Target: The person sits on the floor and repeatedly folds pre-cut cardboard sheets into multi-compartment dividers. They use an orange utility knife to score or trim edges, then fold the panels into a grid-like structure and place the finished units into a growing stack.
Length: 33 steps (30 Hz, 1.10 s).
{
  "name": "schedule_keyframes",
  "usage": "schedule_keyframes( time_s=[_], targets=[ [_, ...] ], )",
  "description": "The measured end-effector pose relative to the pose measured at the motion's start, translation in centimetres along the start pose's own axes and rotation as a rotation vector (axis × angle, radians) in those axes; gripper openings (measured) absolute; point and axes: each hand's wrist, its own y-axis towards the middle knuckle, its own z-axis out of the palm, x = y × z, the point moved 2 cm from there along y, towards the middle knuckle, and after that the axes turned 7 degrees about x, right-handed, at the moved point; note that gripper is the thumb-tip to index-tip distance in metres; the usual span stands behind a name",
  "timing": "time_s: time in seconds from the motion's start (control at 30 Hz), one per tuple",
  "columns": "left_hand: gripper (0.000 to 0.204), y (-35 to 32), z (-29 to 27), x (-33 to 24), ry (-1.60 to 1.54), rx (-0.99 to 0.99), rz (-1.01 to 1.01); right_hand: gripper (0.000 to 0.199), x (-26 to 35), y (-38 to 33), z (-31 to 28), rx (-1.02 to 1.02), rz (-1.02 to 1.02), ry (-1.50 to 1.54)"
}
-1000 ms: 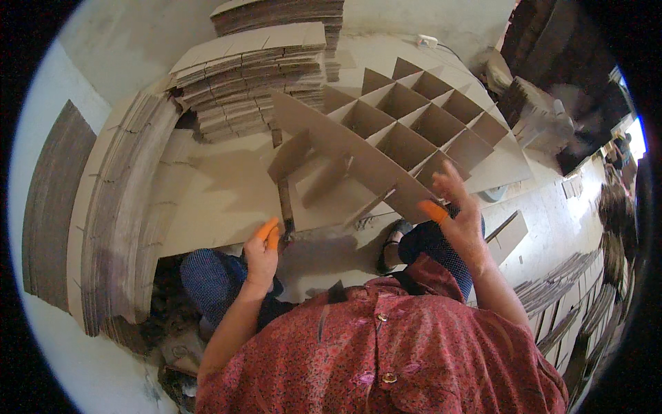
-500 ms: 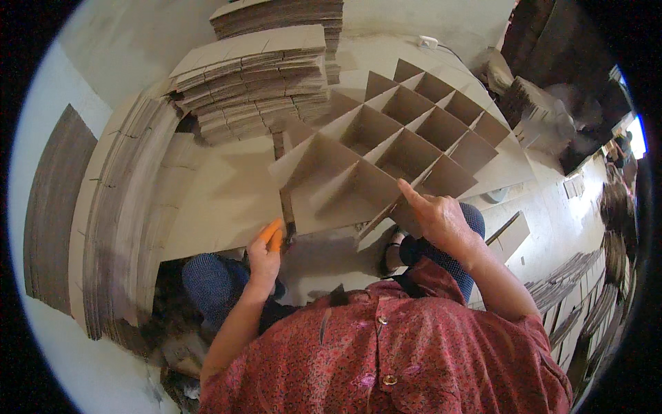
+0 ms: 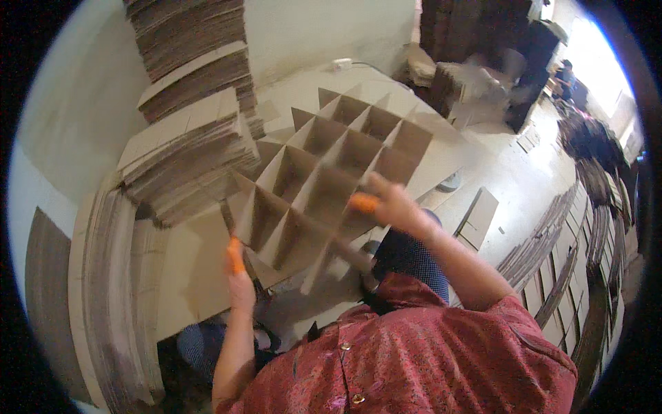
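- How much is done?
- On the board (image 3: 193, 272), the grid (image 3: 355, 155) is judged to be mostly formed: strips are crossed and rows of cells are held open.
- What is left?
- At the near edge, free strip ends (image 3: 314, 276) are left jutting toward the lap, and 1 is blurred. Whether every slot is fully seated cannot be told.
- How are the hands placed?
- The right hand (image 3: 396, 207) is set at the grid's near right side; its fingers seem to be held partly apart, but through the blur a grip cannot be told. The left hand (image 3: 240, 286) is placed by the near left corner with its fingers close together; whether an edge is pinched cannot be told. Orange covers (image 3: 236, 257) are worn on both.
- What else is around?
- Upright strips (image 3: 107, 297) are ranked at far left, and a flat stack (image 3: 186, 138) is piled behind the left hand. More strips (image 3: 541, 255) are spread on the floor at right, with 1 loose piece (image 3: 480, 217) nearer. A white plug (image 3: 341, 64) is seen at the back.
- What stands in the way?
- The grid is crowded by the stack at left and by the right knee (image 3: 410, 252) in front.
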Motion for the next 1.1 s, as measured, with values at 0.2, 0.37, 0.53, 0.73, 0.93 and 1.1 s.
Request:
schedule_keyframes(
  time_s=[0.2,0.37,0.53,0.73,0.93,1.1],
  targets=[
    [0.065,-3.7,13.0,-1.6,-0.309,0.705,0.221,0.088,-3.2,-0.7,6.0,-0.089,-0.173,0.117],
    [0.066,-6.3,15.1,-1.1,-0.359,0.832,0.269,0.049,-5.3,-3.6,3.7,-0.134,-0.174,0.522],
    [0.046,-6.8,13.7,3.5,-0.317,0.627,-0.042,0.05,-3.1,-8.8,0.3,-0.452,-0.219,0.542],
    [0.035,-7.6,11.9,7.0,-0.033,0.557,0.056,0.052,-3.7,-14.2,-10.1,-1.133,-0.427,0.372],
    [0.03,-7.7,11.2,6.9,0.149,0.552,0.013,0.052,-15.2,-15.8,-15.3,-1.435,-0.15,0.047],
    [0.027,-7.5,10.9,7.6,0.078,0.567,-0.124,0.046,-30.6,-15.8,-13.1,-1.411,0.43,-0.181]
  ],
)
